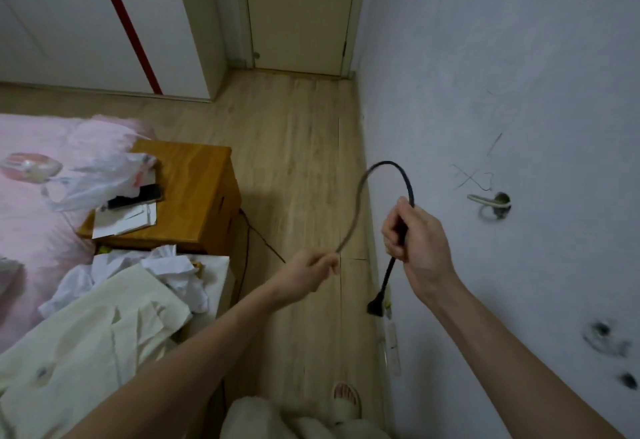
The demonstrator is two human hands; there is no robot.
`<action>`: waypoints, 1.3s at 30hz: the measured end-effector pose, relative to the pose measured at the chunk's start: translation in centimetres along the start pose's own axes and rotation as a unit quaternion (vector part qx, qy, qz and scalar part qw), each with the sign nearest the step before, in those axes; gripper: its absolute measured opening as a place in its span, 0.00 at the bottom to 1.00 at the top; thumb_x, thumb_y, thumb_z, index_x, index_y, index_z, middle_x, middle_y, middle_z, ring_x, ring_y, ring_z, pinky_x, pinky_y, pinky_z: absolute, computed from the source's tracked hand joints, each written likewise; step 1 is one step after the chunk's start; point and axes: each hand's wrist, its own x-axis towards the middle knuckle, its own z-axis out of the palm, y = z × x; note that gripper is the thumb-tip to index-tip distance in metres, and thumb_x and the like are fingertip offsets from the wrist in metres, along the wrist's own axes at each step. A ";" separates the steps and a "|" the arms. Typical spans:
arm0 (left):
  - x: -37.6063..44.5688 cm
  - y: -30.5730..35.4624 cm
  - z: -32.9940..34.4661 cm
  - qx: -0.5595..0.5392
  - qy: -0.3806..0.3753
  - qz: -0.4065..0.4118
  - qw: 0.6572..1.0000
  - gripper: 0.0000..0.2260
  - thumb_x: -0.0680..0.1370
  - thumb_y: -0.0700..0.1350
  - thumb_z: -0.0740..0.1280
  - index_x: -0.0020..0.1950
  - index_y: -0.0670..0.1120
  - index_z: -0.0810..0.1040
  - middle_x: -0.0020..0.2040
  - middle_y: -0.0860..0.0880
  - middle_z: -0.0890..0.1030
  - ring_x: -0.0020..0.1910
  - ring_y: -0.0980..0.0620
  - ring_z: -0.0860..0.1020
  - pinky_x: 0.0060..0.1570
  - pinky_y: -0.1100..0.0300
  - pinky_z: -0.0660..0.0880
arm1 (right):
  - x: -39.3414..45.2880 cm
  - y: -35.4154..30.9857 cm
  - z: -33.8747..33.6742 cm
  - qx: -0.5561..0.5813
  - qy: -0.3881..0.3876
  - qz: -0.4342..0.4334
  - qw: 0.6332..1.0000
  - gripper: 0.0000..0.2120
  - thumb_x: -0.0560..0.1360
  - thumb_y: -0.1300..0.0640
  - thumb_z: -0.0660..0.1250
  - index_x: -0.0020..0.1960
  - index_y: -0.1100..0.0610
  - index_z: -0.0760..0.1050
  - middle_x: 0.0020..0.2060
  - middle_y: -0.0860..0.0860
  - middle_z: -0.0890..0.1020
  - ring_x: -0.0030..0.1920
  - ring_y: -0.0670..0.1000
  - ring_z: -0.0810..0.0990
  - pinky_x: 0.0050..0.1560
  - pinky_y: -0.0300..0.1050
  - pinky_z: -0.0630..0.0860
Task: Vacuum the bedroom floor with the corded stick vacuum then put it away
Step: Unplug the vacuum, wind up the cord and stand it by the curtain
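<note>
A black power cord (388, 165) arcs in a loop between my two hands above the wooden floor (294, 148). My right hand (414, 231) grips the cord near its end, and the black plug (375, 307) hangs below that hand close to the wall. My left hand (311, 270) pinches the other side of the loop, which looks blurred. From there a thin dark length of cord (263, 238) runs down towards the bedside cabinet. The vacuum's body is not in view.
A wooden bedside cabinet (194, 189) with papers and a plastic bag stands left, beside a pink bed (41, 161). White clothes (104, 317) pile at lower left. The right wall (519, 92) has a hole with wires. A closed door (298, 13) is ahead. My slippered foot (346, 400) is below.
</note>
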 end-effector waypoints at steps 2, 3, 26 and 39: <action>-0.2 2.6 1.0 -0.013 -0.070 0.002 0.997 0.14 0.83 0.49 0.56 0.46 0.45 0.77 0.31 0.55 0.70 0.27 0.58 0.67 0.28 0.66 0.67 | 0.6 -0.2 0.4 -0.060 0.008 -0.030 0.998 0.19 0.84 0.56 0.54 0.38 0.61 0.73 0.30 0.56 0.77 0.25 0.47 0.71 0.26 0.37 0.67; -0.3 3.6 1.3 -0.029 -0.102 -0.005 0.994 0.14 0.84 0.49 0.56 0.48 0.44 0.77 0.30 0.55 0.69 0.27 0.59 0.66 0.27 0.67 0.66 | 1.1 -0.2 0.4 -0.083 0.016 -0.048 0.995 0.19 0.84 0.57 0.53 0.39 0.62 0.74 0.32 0.57 0.79 0.27 0.48 0.75 0.28 0.37 0.71; 1.4 3.0 -1.9 0.413 -0.140 0.029 0.899 0.12 0.84 0.48 0.56 0.54 0.47 0.77 0.43 0.52 0.79 0.39 0.59 0.75 0.44 0.64 0.72 | 6.4 5.3 -1.2 -0.275 -0.256 0.234 0.897 0.16 0.83 0.57 0.52 0.43 0.62 0.72 0.39 0.61 0.84 0.41 0.57 0.85 0.43 0.46 0.82; -3.0 -1.8 -6.3 0.299 -0.078 -0.042 0.950 0.10 0.83 0.48 0.56 0.46 0.47 0.73 0.38 0.53 0.73 0.34 0.58 0.71 0.35 0.69 0.68 | 2.6 2.2 2.8 -0.115 -0.209 0.163 0.957 0.15 0.78 0.52 0.65 0.33 0.53 0.69 0.22 0.44 0.65 0.21 0.44 0.60 0.22 0.36 0.58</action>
